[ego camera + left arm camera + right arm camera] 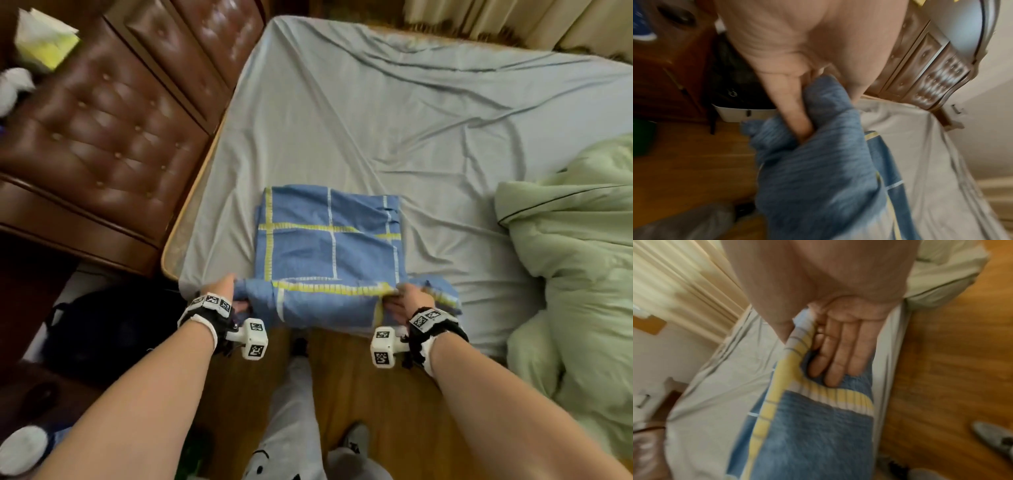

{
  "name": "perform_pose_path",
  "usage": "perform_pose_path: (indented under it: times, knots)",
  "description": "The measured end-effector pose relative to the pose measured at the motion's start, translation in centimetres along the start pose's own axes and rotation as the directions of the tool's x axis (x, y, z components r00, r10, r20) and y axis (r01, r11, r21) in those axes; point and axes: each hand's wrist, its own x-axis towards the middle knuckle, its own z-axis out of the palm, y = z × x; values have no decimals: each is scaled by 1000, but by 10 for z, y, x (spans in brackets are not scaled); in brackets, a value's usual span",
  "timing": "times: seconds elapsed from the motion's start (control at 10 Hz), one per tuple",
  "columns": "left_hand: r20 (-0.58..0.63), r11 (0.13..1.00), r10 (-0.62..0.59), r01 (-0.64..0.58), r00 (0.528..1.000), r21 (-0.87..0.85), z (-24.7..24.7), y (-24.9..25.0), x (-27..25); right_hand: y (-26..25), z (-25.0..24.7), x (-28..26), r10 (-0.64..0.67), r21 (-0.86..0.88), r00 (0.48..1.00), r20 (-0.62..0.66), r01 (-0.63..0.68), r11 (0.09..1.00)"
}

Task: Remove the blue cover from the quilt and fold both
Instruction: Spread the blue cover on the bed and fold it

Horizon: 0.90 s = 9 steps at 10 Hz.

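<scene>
Pale blue sheet (394, 113) covers the bed, and the blue cover (329, 240) lies on it near the front edge, folded into a flat square with yellow and white lines. Its near end hangs over the edge of the bed.

The left hand (222, 287) grips the left corner of that near end. In the left wrist view, its fingers (791, 104) are curled into a bunch of blue cloth. The right hand (407, 298) pinches the right corner. In the right wrist view, its fingers (840, 353) lie under the cloth and the thumb sits on top by a yellow stripe.

The green quilt (575, 260) lies in a soft heap on the right side of the bed, apart from the cover. A brown padded headboard (102, 130) stands on the left, with a tissue box (44, 37) beyond it. A dark bag (113, 329) sits on the floor by the bed's left corner.

Only the head view shows the whole cover and both hands. Only the right wrist view shows a grey shoe (992, 438) on the wood floor (951, 353).
</scene>
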Motion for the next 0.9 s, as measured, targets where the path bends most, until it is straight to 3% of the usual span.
perform_pose_path:
  times: [0.1, 0.2, 0.4, 0.5, 0.6, 0.8, 0.9]
  knots:
    - [59, 917, 215, -181, 975, -356, 13, 68, 29, -63, 31, 26, -324, -156, 945, 50, 328, 932]
    - [-45, 951, 189, -194, 981, -241, 35, 101, 58, -84, 55, 64, -290, -97, 955, 54, 294, 951]
    - [13, 991, 73, -74, 997, 108, 77, 111, 121, -76, 84, 129, 0, -63, 1000, -4, 0, 998]
    - [88, 973, 50, -68, 995, 222, 92, 114, 146, -79, 91, 149, 119, -52, 991, -59, -122, 991]
    - [135, 953, 67, -103, 989, 286, 106, 122, 167, -84, 95, 168, 159, 4, 982, -104, -159, 987]
    - [175, 919, 138, -192, 975, 344, 130, 167, 153, -128, 101, 189, 27, -195, 999, -27, -32, 980]
    - [201, 871, 234, -297, 951, 392, 150, 186, 163, -155, 105, 211, -26, -238, 997, 66, 41, 970]
